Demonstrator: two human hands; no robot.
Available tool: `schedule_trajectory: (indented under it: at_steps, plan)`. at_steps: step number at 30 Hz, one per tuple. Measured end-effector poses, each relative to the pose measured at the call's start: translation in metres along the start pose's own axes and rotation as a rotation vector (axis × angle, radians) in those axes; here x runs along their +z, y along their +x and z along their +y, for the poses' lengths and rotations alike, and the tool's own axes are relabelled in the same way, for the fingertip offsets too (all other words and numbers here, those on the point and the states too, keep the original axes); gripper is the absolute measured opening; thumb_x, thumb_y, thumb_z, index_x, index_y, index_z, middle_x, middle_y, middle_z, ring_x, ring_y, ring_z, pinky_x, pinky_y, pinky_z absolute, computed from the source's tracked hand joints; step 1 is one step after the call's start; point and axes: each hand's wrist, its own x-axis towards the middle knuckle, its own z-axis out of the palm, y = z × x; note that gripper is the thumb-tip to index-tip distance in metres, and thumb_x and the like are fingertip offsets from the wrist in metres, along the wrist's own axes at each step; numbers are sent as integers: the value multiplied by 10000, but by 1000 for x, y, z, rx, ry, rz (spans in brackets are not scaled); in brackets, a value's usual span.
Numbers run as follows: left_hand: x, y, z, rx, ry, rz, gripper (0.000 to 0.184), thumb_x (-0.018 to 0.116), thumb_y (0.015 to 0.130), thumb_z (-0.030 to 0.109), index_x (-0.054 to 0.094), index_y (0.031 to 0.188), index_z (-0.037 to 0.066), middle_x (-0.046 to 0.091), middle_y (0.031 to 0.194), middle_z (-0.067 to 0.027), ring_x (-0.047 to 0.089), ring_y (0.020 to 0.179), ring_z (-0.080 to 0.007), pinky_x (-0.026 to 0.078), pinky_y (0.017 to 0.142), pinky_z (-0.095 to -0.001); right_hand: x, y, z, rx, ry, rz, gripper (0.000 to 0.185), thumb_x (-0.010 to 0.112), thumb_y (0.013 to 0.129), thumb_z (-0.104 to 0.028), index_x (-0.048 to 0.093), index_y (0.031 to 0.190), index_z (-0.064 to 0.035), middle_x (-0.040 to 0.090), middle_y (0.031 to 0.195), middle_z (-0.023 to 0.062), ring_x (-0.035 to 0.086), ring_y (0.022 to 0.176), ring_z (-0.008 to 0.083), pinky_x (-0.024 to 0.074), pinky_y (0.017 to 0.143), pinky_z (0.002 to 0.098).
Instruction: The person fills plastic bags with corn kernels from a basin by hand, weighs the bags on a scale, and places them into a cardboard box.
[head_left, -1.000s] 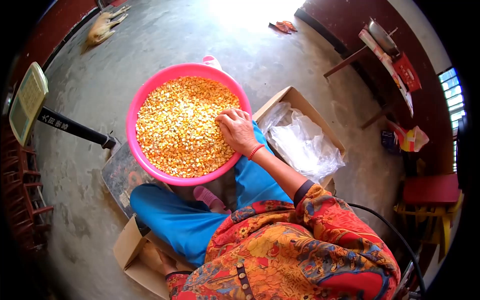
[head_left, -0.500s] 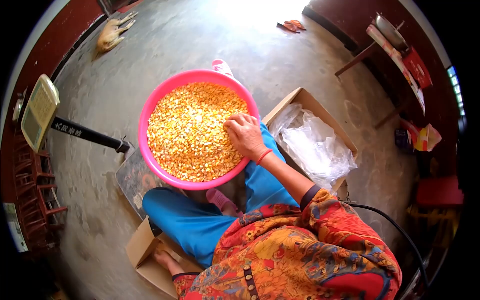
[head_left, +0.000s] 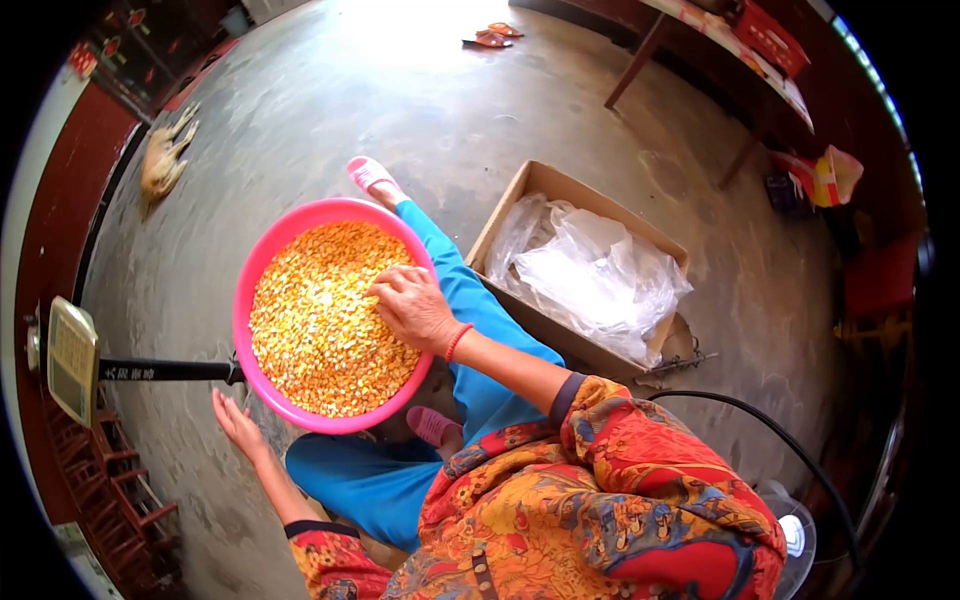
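A pink basin full of yellow corn kernels sits in front of my knees. My right hand, a red bracelet at its wrist, rests over the right side of the corn. Its fingers are bent and close together, with the tips at the kernels; whatever they may hold is hidden. My left hand is raised just outside the basin's lower left rim, fingers stretched out and nothing in it.
A scale display on a black post stands left of the basin. To the right lies a cardboard box with clear plastic bags. A dog lies at far left. Stacked wooden chairs and a black cable flank me.
My left hand has come up out of a cardboard box at lower left to the basin's rim. My right hand stays at the corn. The view has shifted, and the basin appears lower and further left.
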Motion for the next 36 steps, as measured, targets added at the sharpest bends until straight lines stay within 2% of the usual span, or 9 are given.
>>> schedule_trajectory:
  at_steps: [2,3,4,7,9,16,21,31,36]
  plan:
    - [33,22,1,77,28,-91,501,409,944,320,327,1343,30,370,1350,-131,381,1215,-224,327,967,-322,-1,0,0,3,12,23,191,542,786,-142,566,968,-87,532,1007,89,472,1034,259,332,900,400]
    - [47,27,0,139,74,-137,530,411,939,326,308,1345,1,346,1367,-162,357,1241,-282,303,1000,-346,-1,0,2,-2,29,36,190,540,782,-136,563,963,-84,531,1003,88,479,1026,258,333,899,399]
    - [56,37,-9,226,309,-133,533,414,934,317,304,1343,-6,348,1364,-196,358,1246,-314,308,1001,-365,-1,0,2,-5,31,38,196,543,771,-130,562,961,-84,532,998,85,482,1023,256,335,898,396]
    - [69,27,-12,269,547,-120,524,410,932,301,312,1333,-21,373,1343,-221,379,1234,-325,309,1001,-363,-2,0,4,6,31,61,211,548,751,-120,561,959,-83,534,989,82,483,1026,248,334,900,392]
    - [67,22,-4,142,394,-101,504,409,930,283,338,1317,-30,412,1316,-223,412,1213,-308,315,996,-344,-1,-1,5,-17,42,85,220,555,733,-111,563,951,-79,533,986,79,484,1025,242,334,900,390]
    - [66,16,-2,222,474,-100,481,399,933,264,355,1309,-33,425,1312,-210,433,1197,-307,329,987,-344,-3,-1,6,-9,92,98,228,562,712,-95,569,938,-66,533,989,87,484,1035,244,340,897,391]
    - [70,2,17,62,211,-100,444,399,928,213,374,1303,-24,464,1287,-160,477,1147,-243,354,960,-325,0,-1,7,4,91,96,214,558,693,-88,573,905,-59,539,995,94,486,1038,251,349,899,390]
    - [65,14,3,95,195,-130,415,425,913,161,395,1287,-16,512,1215,-120,513,1050,-194,386,915,-306,-1,-5,12,-10,165,103,151,548,697,-101,579,838,-58,562,960,73,495,1016,236,351,900,382]
    - [63,13,6,100,226,-156,423,432,912,171,393,1297,-1,506,1224,-116,509,1058,-188,384,915,-303,-5,-6,14,-17,330,180,162,546,662,-11,588,808,-65,569,905,81,525,947,253,394,863,385]
